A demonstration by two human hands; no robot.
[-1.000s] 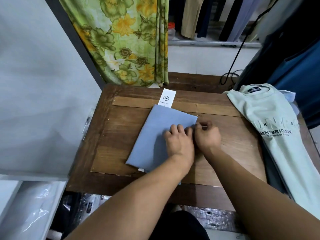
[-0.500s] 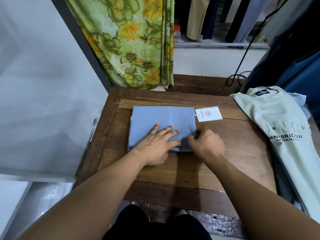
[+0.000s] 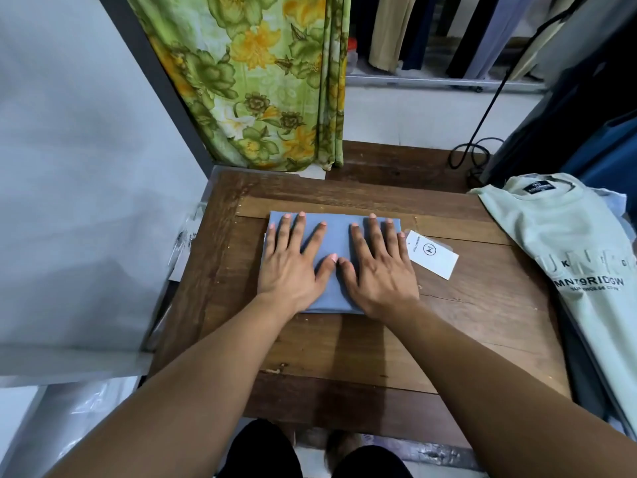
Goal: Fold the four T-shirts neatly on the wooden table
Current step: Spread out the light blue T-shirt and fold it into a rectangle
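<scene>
A blue T-shirt (image 3: 336,241), folded into a small rectangle, lies on the wooden table (image 3: 344,343) toward its far left. My left hand (image 3: 293,267) presses flat on its left half with fingers spread. My right hand (image 3: 377,270) presses flat on its right half, thumbs nearly touching. A white hang tag (image 3: 432,253) sticks out from the shirt's right edge. A pale green T-shirt (image 3: 572,257) with dark lettering lies unfolded over the table's right edge, on top of other garments that are mostly hidden.
A green floral curtain (image 3: 262,81) hangs behind the table. A black cable (image 3: 472,157) coils at the back right. Hanging clothes (image 3: 448,32) fill the rack behind. White plastic sheeting (image 3: 79,201) borders the left side.
The folded blue shirt turned square to the table edge and shifted back. My right hand released its pinch on the shirt's edge; both hands now lie flat on it.
</scene>
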